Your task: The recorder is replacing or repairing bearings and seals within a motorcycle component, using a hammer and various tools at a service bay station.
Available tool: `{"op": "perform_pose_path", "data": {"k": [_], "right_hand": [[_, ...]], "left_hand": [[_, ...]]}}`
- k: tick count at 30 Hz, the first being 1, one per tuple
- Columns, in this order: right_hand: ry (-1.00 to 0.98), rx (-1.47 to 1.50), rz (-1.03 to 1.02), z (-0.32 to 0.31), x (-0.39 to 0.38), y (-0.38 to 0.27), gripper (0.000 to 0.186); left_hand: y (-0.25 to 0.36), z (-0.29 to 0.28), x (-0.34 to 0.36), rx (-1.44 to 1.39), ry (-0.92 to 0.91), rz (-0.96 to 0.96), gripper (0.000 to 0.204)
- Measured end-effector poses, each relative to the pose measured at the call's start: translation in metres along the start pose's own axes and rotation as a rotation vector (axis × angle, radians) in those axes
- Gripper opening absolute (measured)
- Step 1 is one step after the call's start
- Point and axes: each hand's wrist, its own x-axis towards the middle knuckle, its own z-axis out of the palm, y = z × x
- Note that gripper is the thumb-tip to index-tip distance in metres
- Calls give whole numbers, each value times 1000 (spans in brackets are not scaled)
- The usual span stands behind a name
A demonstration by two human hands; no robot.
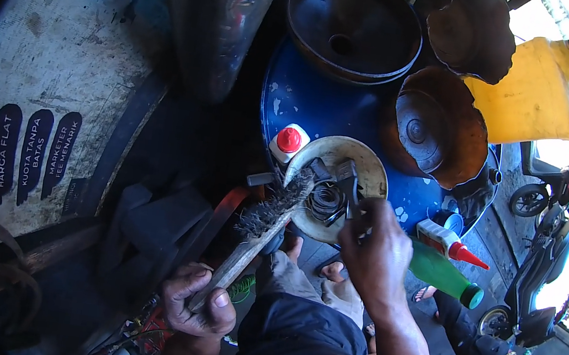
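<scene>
Gripping the brush (254, 247), the left hand (199, 304) could tip the bowl (374, 169) just ahead of the right hand (379, 247), curled around a dark metal piece (349, 180), if the bristles (261, 219) snag the rim (336, 139).

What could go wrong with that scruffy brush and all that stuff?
The scruffy brush in the left hand might shed bristles into the pale bowl beside it. The right hand could bump the green bottle nearby. The jagged-edged rusty bowl could scratch a reaching arm.
</scene>
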Motion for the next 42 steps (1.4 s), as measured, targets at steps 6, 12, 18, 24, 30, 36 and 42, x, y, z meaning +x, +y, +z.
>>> {"op": "perform_pose_path", "data": {"k": [6, 12, 18, 24, 30, 36, 42], "right_hand": [[228, 174, -173, 0, -12, 4, 27], [161, 76, -275, 35, -39, -6, 33], [134, 149, -336, 34, -50, -3, 40], [108, 211, -216, 1, -58, 13, 39], [92, 217, -337, -23, -45, 19, 37], [128, 144, -351, -10, -21, 16, 37], [75, 103, -159, 3, -2, 14, 39]], "left_hand": [[-1, 10, -2, -29, 21, 24, 38], [-6, 21, -1, 48, 101, 67, 33], [-13, 21, -2, 26, 95, 119, 32], [-14, 20, -2, 29, 104, 109, 31], [-15, 14, -6, 36, 100, 65, 36], [-15, 8, -11, 49, 35, 45, 37], [-18, 11, -11, 71, 131, 68, 36]]}}
